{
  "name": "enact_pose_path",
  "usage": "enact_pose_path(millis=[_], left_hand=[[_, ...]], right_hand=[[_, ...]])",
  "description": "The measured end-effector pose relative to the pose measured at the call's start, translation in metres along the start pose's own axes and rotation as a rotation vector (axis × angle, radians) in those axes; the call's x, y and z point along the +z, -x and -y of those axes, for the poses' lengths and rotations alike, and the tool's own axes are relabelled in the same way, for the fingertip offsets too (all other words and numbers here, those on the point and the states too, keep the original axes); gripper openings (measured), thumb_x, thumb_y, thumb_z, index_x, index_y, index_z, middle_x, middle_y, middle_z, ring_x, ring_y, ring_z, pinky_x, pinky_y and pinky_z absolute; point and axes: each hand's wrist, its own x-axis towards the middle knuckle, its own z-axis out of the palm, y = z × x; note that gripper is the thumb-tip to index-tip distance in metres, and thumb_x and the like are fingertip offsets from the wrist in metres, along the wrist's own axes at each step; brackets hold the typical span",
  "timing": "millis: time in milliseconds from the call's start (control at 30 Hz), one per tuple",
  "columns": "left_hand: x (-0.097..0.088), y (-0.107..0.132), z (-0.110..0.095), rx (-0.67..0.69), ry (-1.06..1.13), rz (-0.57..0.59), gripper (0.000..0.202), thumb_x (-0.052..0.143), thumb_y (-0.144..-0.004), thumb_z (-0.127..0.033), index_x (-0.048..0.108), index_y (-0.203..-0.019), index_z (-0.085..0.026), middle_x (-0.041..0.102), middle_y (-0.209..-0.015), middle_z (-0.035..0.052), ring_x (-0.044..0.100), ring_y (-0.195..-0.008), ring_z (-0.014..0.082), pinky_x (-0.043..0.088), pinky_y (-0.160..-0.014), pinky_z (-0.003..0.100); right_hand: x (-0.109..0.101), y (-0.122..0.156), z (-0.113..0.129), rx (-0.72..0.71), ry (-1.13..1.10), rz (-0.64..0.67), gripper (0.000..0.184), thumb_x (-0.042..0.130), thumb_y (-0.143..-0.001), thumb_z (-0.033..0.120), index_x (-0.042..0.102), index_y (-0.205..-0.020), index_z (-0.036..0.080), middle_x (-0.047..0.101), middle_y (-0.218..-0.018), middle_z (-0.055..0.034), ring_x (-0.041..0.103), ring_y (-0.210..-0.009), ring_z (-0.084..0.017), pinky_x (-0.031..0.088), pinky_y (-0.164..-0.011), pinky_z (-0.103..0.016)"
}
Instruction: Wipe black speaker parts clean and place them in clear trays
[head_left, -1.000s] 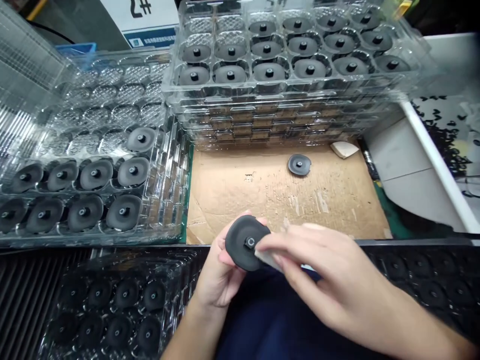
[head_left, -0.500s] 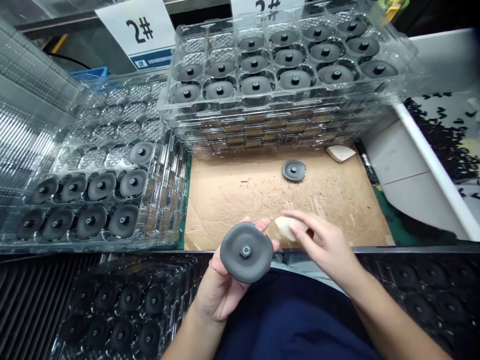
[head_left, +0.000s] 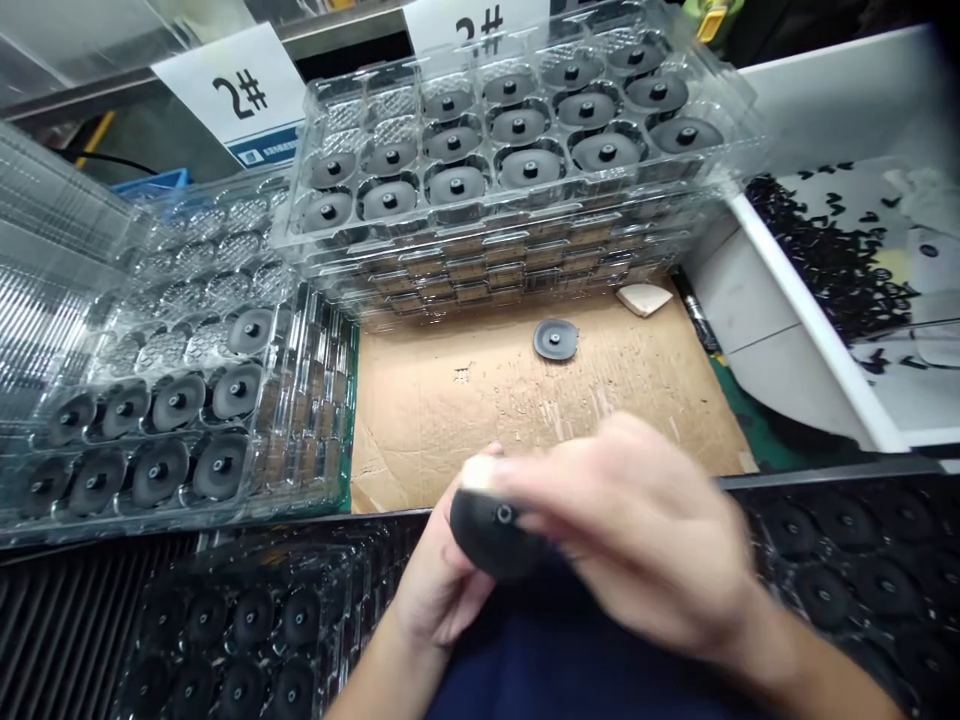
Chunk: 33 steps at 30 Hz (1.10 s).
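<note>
The left hand [head_left: 439,590] is cradling a dark rubber disc [head_left: 487,545], fingers curled up under it, just beyond the near edge of the cardboard sheet [head_left: 450,420]. The blurred right hand [head_left: 630,530] is passing over the disc, its finger grip impossible to tell.

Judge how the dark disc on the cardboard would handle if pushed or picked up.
The dark disc looks like matt moulded rubber, so probably flexible, not brittle, and not slippery. Lying flat on the cardboard, it would likely slide rather than roll if pushed. Its central stud probably offers an easy grip.
</note>
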Motion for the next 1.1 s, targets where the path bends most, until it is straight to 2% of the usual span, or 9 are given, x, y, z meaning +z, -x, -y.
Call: enact_pose_path(millis=[67, 167, 367, 467, 567, 700, 767, 900, 1100], left_hand=[[-0.003, 0.001, 0.002, 0.029, -0.043, -0.057, 0.062, 0.086, -0.055, -0.030, 0.066, -0.114, -0.023, 0.073, -0.103, 0.0004, 0.067, -0.089, 0.0136, 0.051, -0.078, 0.016], [-0.007, 0.000, 0.001, 0.089, -0.077, -0.098, 0.062, 0.087, -0.052, -0.033, 0.066, -0.111, -0.028, 0.072, -0.108, -0.0010, 0.066, -0.095, 0.0149, 0.051, -0.084, 0.020], [0.000, -0.003, -0.001, 0.181, -0.143, -0.068, 0.061, 0.087, -0.051, -0.033, 0.068, -0.109, -0.025, 0.072, -0.108, 0.0010, 0.065, -0.100, 0.0182, 0.050, -0.089, 0.022], [-0.002, -0.002, 0.000, 0.281, -0.089, -0.053, 0.061, 0.088, -0.048, -0.032, 0.069, -0.105, -0.032, 0.072, -0.111, -0.0047, 0.067, -0.101, 0.0166, 0.051, -0.089, 0.021], [-0.004, -0.003, 0.000, 0.314, -0.035, -0.002, 0.056, 0.087, -0.052, -0.025, 0.069, -0.105, -0.033, 0.073, -0.109, -0.0067, 0.068, -0.101, 0.0167, 0.052, -0.089, 0.022], [0.000, -0.005, -0.003, 0.348, -0.008, 0.044, 0.053, 0.082, -0.059, -0.011, 0.068, -0.106, -0.032, 0.074, -0.108, -0.0066, 0.068, -0.101, 0.0172, 0.052, -0.091, 0.022], [0.001, -0.005, -0.004, 0.349, -0.003, 0.050, 0.052, 0.081, -0.060, -0.009, 0.069, -0.106, -0.030, 0.074, -0.108, -0.0061, 0.068, -0.101, 0.0174, 0.052, -0.091, 0.021], [0.002, -0.003, -0.003, 0.326, 0.006, 0.047, 0.051, 0.080, -0.061, -0.007, 0.069, -0.105, -0.031, 0.074, -0.107, -0.0061, 0.068, -0.101, 0.0171, 0.052, -0.090, 0.021], [0.003, 0.003, 0.001, 0.253, -0.027, -0.052, 0.053, 0.086, -0.055, -0.023, 0.070, -0.105, -0.029, 0.073, -0.107, -0.0003, 0.067, -0.101, 0.0172, 0.052, -0.088, 0.021]], right_hand=[[0.003, -0.006, 0.004, -0.038, 0.012, 0.122, 0.026, 0.043, -0.094, 0.014, 0.064, -0.109, 0.016, 0.070, -0.081, -0.0022, 0.059, -0.068, -0.015, 0.042, -0.063, -0.030], [0.010, -0.007, -0.002, 0.118, 0.104, 0.276, 0.026, 0.045, -0.091, 0.010, 0.067, -0.104, 0.018, 0.066, -0.074, -0.0009, 0.057, -0.065, -0.015, 0.040, -0.060, -0.029], [0.031, 0.001, 0.012, 0.051, 0.075, -0.076, 0.026, 0.047, -0.091, 0.010, 0.062, -0.111, 0.008, 0.070, -0.087, -0.0096, 0.061, -0.073, -0.018, 0.045, -0.067, -0.031], [0.029, 0.015, 0.023, 0.113, 0.022, -0.013, 0.026, 0.049, -0.087, 0.006, 0.061, -0.110, 0.006, 0.071, -0.086, -0.0106, 0.062, -0.070, -0.017, 0.048, -0.064, -0.029], [0.024, 0.027, 0.009, 0.311, -0.319, 0.075, 0.020, 0.052, -0.087, 0.013, 0.066, -0.101, 0.017, 0.072, -0.085, -0.0038, 0.065, -0.071, -0.014, 0.050, -0.062, -0.024], [0.025, 0.036, -0.032, 0.763, -0.625, -0.208, 0.016, 0.059, -0.086, 0.031, 0.068, -0.098, 0.025, 0.072, -0.095, -0.0019, 0.067, -0.081, -0.016, 0.051, -0.063, -0.023], [0.023, 0.037, -0.042, 0.860, -0.632, -0.281, 0.020, 0.061, -0.085, 0.035, 0.069, -0.100, 0.025, 0.071, -0.095, -0.0026, 0.066, -0.079, -0.016, 0.050, -0.061, -0.024], [0.007, 0.027, -0.019, 0.682, -0.322, -0.191, 0.020, 0.060, -0.087, 0.030, 0.067, -0.106, 0.029, 0.070, -0.100, 0.0002, 0.063, -0.079, -0.015, 0.048, -0.061, -0.024], [0.010, -0.001, 0.029, 0.017, -0.036, -0.004, 0.023, 0.048, -0.090, 0.011, 0.061, -0.108, 0.014, 0.069, -0.087, -0.0035, 0.060, -0.074, -0.015, 0.043, -0.070, -0.031]])
